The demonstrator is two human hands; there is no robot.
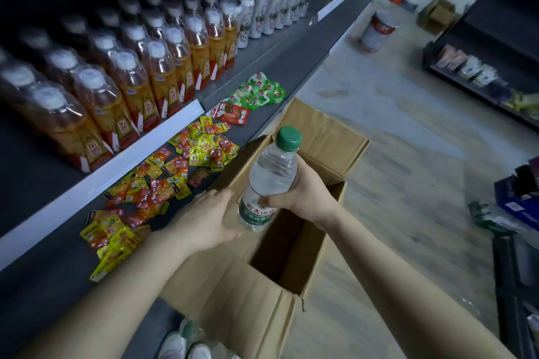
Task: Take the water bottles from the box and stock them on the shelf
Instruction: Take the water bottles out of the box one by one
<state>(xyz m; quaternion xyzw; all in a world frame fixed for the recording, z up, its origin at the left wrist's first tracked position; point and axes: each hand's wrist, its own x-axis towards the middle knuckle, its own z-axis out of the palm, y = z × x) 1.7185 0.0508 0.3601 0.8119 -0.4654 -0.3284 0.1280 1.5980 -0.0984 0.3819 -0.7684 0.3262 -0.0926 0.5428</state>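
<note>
bottle [269,175]: clear glossy plastic | box [233,297]: matt brown cardboard | shelf [38,166]: smooth grey metal

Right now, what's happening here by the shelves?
A person is stocking a shop shelf. Their right hand grips a water bottle with a green cap, held above an open cardboard box. The left hand rests open on the box's flap. Snack packets lie on the lower shelf alongside.

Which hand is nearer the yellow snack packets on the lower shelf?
Left. The left hand rests open at the box edge beside the yellow snack packets; the right hand grips the water bottle over the box, farther away.
</note>
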